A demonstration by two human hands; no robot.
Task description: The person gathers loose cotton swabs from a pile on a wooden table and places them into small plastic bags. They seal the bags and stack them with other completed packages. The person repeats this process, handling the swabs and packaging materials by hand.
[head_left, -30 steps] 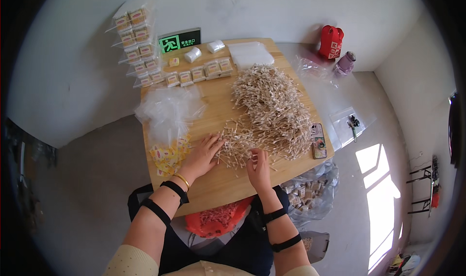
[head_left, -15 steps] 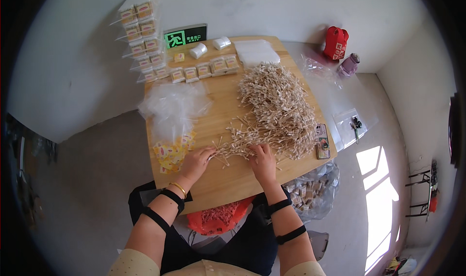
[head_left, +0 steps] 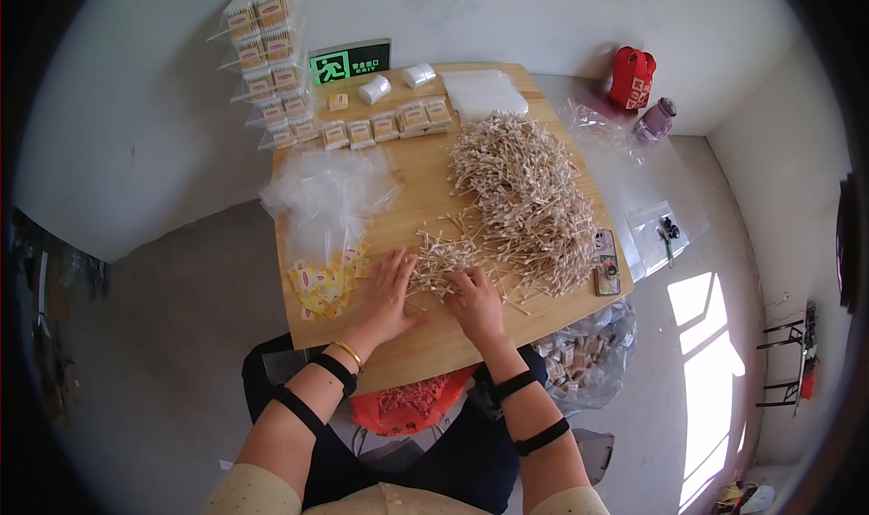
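Note:
A large heap of cotton swabs (head_left: 520, 198) covers the right part of the wooden table (head_left: 398, 352). From its near left side a smaller loose bunch of swabs (head_left: 439, 252) spreads between my hands. My left hand (head_left: 387, 290) lies at the left edge of this bunch, fingers stretched out and thumb apart, gripping nothing. On the bunch's near right side, my right hand (head_left: 476, 305) has its fingers curled in on some swabs. Small yellow printed slips (head_left: 323, 284) are piled just left of my left hand. Beyond them lie clear plastic bags (head_left: 330, 194).
Filled swab packs (head_left: 385, 126) stand in a row at the back, beside tall stacked packs (head_left: 267, 67). White rolls (head_left: 374, 89) and flat clear bags (head_left: 484, 96) lie along the far edge. A phone (head_left: 606, 262) rests at the right edge. A red bag (head_left: 412, 406) hangs below the front edge.
My left hand has opened from its pinch on swabs and now lies flatter, a little farther right. My right hand has shifted slightly left, and the loose swabs between the hands are bunched closer.

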